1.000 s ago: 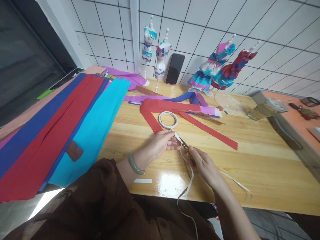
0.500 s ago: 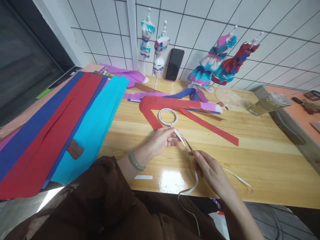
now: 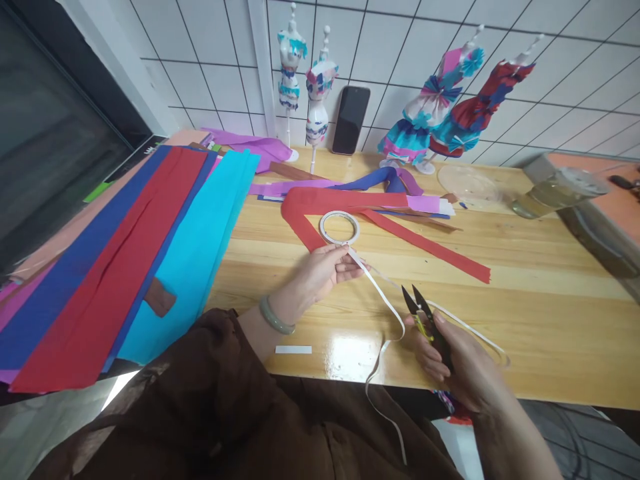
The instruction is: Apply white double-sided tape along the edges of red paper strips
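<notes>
My left hand [image 3: 327,270] pinches a narrow white tape strip [image 3: 377,288] close to a white tape roll [image 3: 340,228], which lies partly over red crepe paper [image 3: 345,199]. From my fingers the strip runs right, curls, and hangs over the table's front edge. In my right hand [image 3: 450,360] are black thread snips [image 3: 425,320] with a yellow spring, their blades apart and pointing away from me. The blades are clear of the strip. Behind the snips another thin white strip [image 3: 470,323] lies on the wood. A short white piece [image 3: 293,349] rests near the front edge.
Stacked crepe paper in red [image 3: 120,253], blue and turquoise [image 3: 200,260] covers the left side. At the back stand a phone [image 3: 351,120], two bare-legged dress forms [image 3: 317,100] and two dressed ones [image 3: 425,110]. A cup of liquid [image 3: 557,193] stands at right.
My right hand has moved right, taking the snips away from the strip, and their blades now show spread. My left hand keeps its pinch near the roll.
</notes>
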Demonstrator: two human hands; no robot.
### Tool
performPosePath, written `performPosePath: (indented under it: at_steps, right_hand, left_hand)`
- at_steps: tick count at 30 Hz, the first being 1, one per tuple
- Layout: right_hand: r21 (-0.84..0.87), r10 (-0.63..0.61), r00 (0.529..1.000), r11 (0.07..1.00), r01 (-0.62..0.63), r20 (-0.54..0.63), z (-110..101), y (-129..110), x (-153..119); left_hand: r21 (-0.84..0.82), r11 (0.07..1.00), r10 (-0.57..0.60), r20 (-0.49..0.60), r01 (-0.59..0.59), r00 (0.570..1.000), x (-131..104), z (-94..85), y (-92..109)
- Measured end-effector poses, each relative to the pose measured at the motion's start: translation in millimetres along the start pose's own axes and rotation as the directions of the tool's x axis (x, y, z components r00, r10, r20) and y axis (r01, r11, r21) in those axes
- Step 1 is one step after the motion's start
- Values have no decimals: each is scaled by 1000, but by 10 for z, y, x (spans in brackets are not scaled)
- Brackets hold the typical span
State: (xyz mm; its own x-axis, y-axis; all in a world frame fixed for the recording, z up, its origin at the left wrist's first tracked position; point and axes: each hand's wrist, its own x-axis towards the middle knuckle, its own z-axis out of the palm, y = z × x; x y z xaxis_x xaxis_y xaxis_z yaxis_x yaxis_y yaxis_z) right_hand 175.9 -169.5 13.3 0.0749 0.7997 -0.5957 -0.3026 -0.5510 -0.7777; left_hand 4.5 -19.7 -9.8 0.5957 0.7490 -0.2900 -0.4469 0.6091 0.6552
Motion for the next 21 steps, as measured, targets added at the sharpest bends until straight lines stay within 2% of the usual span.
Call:
performPosePath:
  at_steps: [2, 4, 7, 9, 15, 21]
  right_hand:
    - [-145, -8, 1000, 989, 7, -9, 0, -55, -66]
    - [-325, -95, 995, 942, 81, -29, 40, -122, -87]
    - [-574, -258, 966, 795, 199, -22, 130, -189, -12]
    - [-659, -305, 952, 715, 232, 5, 183, -200, 75]
    - [-724, -314, 948, 641, 257, 58, 282, -203, 238]
    - [-712, -280, 960, 668, 216, 28, 320, -219, 271]
  left_hand:
    - [19, 1000, -2, -1, 2, 1000, 0, 5, -8]
    - [37, 999, -7, -24, 8, 1000, -1, 15, -10]
    - [67, 998, -5, -61, 9, 998, -1, 30, -2]
    - [92, 996, 0, -67, 6, 998, 1, 35, 2]
    - [194, 981, -7, -82, 23, 997, 7, 40, -12]
    - [235, 972, 9, -79, 10, 997, 5, 44, -12]
